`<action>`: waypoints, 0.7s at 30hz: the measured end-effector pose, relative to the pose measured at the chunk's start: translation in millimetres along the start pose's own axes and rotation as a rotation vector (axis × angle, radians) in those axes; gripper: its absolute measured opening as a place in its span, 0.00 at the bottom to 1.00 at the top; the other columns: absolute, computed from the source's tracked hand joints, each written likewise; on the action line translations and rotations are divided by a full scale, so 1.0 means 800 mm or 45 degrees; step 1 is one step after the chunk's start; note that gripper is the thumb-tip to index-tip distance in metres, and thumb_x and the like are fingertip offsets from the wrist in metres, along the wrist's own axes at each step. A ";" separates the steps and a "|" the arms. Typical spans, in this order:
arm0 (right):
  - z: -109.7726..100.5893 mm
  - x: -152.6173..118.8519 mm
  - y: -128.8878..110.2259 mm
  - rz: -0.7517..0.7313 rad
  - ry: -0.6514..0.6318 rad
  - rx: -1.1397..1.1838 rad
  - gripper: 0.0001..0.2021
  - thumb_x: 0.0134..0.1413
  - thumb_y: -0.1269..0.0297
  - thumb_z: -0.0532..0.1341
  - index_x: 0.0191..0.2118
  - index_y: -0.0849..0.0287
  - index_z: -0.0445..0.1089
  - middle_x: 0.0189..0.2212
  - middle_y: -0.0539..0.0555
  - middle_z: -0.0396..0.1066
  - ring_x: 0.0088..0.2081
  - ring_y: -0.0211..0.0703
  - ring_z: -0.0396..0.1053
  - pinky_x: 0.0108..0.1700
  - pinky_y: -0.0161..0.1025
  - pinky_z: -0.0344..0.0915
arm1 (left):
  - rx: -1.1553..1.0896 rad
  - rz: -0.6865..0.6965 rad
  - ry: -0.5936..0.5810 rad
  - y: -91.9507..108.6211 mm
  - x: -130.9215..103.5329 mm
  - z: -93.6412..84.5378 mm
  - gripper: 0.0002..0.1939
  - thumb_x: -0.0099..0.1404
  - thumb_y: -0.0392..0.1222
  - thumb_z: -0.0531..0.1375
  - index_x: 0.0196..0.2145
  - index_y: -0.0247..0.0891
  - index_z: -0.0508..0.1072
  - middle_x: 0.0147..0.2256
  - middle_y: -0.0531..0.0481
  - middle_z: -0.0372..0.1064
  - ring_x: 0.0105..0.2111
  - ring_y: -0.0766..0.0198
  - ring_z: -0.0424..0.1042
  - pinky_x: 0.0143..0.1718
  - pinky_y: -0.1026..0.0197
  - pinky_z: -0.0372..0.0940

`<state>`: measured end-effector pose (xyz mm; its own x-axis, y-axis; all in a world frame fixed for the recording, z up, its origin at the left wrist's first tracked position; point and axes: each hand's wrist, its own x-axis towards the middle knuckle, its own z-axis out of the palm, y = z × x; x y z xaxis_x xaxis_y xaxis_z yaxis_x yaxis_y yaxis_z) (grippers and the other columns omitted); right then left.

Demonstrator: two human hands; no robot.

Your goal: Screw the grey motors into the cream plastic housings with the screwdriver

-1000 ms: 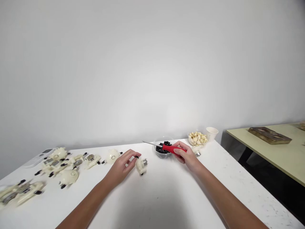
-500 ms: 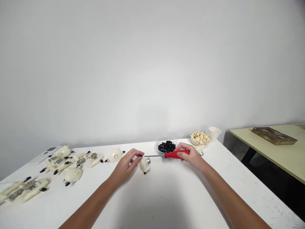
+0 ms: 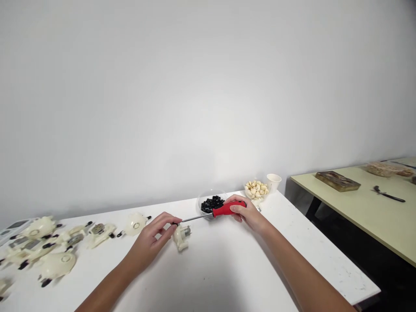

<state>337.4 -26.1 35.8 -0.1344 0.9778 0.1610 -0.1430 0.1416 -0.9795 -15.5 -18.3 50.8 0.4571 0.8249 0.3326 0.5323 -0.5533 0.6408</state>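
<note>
My left hand [image 3: 160,232] is closed, its fingertips pinching a small black piece at the top of a cream plastic part [image 3: 180,237] with a silver motor-like cylinder on its right side. My right hand [image 3: 243,210] wraps round the red handle of a screwdriver [image 3: 224,209]. The metal shaft points left, and its tip meets the part near my left fingertips. The exact contact is too small to make out. Behind the screwdriver stands a clear bowl [image 3: 201,199] of small black pieces [image 3: 212,203].
Several cream parts with black ends [image 3: 56,263] lie on the left of the white table [image 3: 195,277], near a white device [image 3: 13,229]. A bowl of cream pieces [image 3: 256,189] and a white cup [image 3: 274,182] stand at the back right. A greenish table [image 3: 373,212] bears a brown block [image 3: 338,180].
The view has swung right, so everything sits further left in it. The screwdriver now slopes more, handle higher than tip. Both hands keep their holds.
</note>
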 end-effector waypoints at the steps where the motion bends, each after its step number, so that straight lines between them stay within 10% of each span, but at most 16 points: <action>1: 0.000 0.000 0.000 -0.005 0.026 0.035 0.12 0.51 0.59 0.64 0.41 0.59 0.76 0.21 0.46 0.65 0.20 0.34 0.54 0.24 0.35 0.49 | 0.005 -0.002 0.002 0.000 0.000 0.000 0.16 0.76 0.53 0.54 0.49 0.48 0.79 0.46 0.46 0.75 0.41 0.58 0.75 0.36 0.62 0.72; 21: 0.022 -0.002 0.012 0.061 0.057 0.368 0.18 0.60 0.49 0.63 0.42 0.61 0.75 0.21 0.51 0.72 0.19 0.39 0.65 0.23 0.37 0.61 | -0.041 0.090 0.006 0.007 -0.006 0.010 0.15 0.78 0.45 0.53 0.55 0.50 0.76 0.47 0.47 0.71 0.43 0.60 0.72 0.40 0.61 0.68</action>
<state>318.9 -29.4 28.0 -0.1050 0.9891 0.1033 -0.4117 0.0513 -0.9099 -9.6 -26.3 47.1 0.4894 0.7845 0.3809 0.4755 -0.6062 0.6375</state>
